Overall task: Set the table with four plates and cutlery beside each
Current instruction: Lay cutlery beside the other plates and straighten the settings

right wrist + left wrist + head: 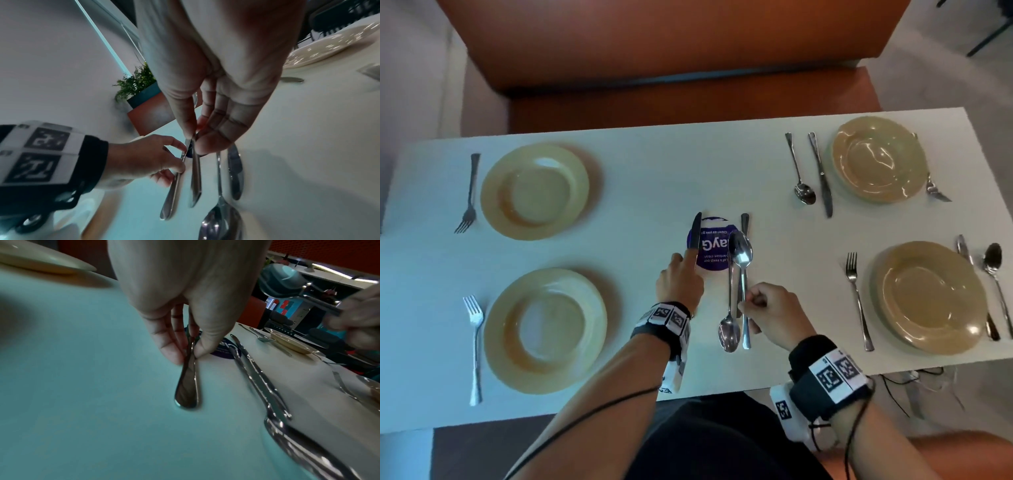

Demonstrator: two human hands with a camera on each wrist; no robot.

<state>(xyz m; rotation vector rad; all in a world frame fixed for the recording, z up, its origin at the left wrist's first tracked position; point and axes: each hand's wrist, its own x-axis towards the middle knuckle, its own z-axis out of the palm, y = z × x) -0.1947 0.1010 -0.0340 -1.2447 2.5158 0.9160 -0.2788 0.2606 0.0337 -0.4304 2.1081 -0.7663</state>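
Observation:
Four beige plates sit on the white table (640,178): far left (534,192), near left (544,330), far right (878,157), near right (928,296). At the table's middle my left hand (681,277) pinches a knife (695,236) by its handle (189,382), blade pointing away. My right hand (767,308) pinches the handle of a spoon (741,257), bowl lifted and pointing away. Under it another spoon (729,329) and a knife (745,222) lie on the table. In the right wrist view my fingertips (202,142) close on the spoon handle (195,175).
One fork lies left of each left plate (469,195) (476,346). Each right plate has a fork, knife and spoon beside it. A round purple sticker (714,253) marks the table's middle. An orange bench (671,44) runs along the far side.

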